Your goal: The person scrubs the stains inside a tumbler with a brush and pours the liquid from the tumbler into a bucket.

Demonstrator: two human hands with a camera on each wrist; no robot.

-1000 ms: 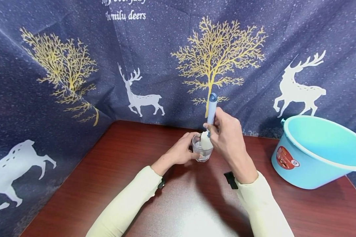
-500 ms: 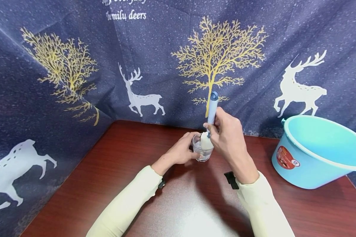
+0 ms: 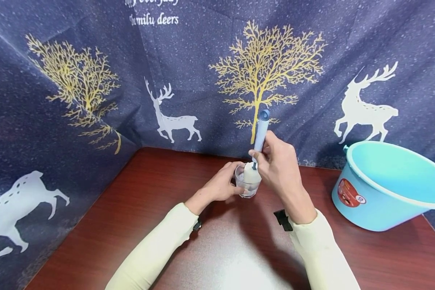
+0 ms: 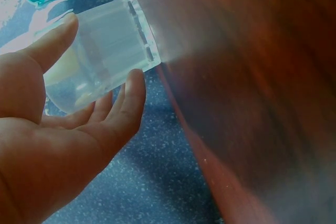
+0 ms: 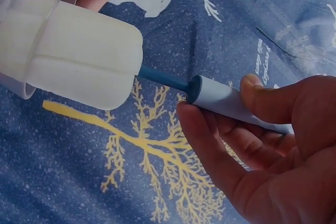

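Observation:
My left hand (image 3: 222, 183) holds a clear glass cup (image 4: 113, 40) that stands on the table, with the thumb on one side and the fingers round the other. In my right hand (image 3: 280, 161) is a cup brush with a light blue handle (image 5: 220, 98) and a thick white sponge head (image 5: 89, 56). Thumb and fingers grip the handle near its lower end, close to the dark blue shaft (image 5: 164, 78). The sponge reaches part way into the cup's mouth; in the right wrist view much of it shows outside the rim.
A light blue bucket (image 3: 377, 209) with a red label stands on the right of the dark red wooden table (image 3: 137, 201). Behind the table hangs a navy cloth (image 3: 210, 48) printed with white deer and gold trees.
The top of the brush handle has tilted to the right and risen slightly, and the sponge has shifted a little in the cup. My left hand and the cup have stayed in place.

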